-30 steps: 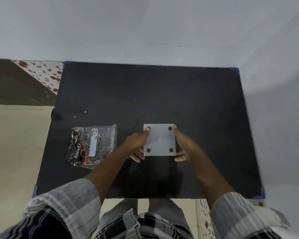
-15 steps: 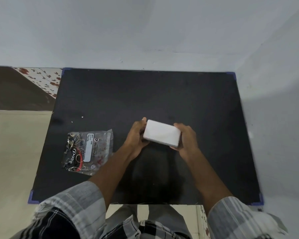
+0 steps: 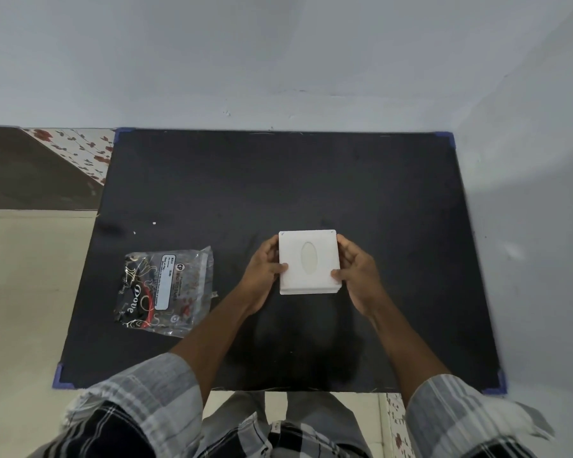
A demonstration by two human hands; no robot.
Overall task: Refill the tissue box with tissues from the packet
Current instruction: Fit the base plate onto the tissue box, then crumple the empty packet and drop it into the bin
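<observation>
1. While clasped by left hand (image 3: 264,272) and right hand (image 3: 354,272), tissue box (image 3: 308,262) above table (image 3: 278,180), slot up.
2. Separate lid evenly, thumbs on seam.
3. Packet (image 3: 164,289) left, untouched.

The tissue box (image 3: 308,262) sits mid-worktop (image 3: 278,180) between both hands; the packet (image 3: 164,290) lies to its left, well apart

one head camera looks steeply down, close over the black table (image 3: 278,180).
</observation>
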